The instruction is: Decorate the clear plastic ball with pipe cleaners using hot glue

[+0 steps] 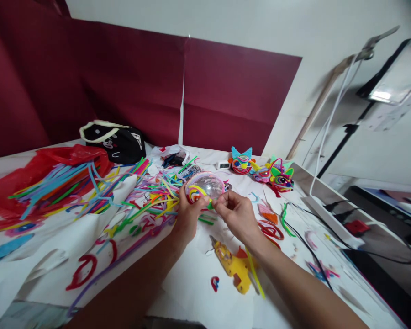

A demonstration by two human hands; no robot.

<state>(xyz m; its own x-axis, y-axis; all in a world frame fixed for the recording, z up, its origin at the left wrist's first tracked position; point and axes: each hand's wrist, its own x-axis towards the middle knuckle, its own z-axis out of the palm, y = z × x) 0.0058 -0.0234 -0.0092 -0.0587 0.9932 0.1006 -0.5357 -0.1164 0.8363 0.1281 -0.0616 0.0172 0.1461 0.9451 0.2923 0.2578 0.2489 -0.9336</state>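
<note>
A clear plastic dome (205,185) with coloured pipe-cleaner trim along its rim is held up over the white table (192,292). My left hand (188,214) grips its lower left edge, thumb on the front. My right hand (236,214) is closed in a pinch at the dome's lower right edge, beside a short green pipe-cleaner piece. A yellow glue gun (231,265) lies on the table just below my right wrist.
A big pile of coloured pipe cleaners (99,192) spreads left, with a red plastic bag (7,192) and a black pouch (114,141) behind. Finished pipe-cleaner masks (270,173) sit at the back right. A black cable (304,246) and white power strip (329,214) run along the right edge.
</note>
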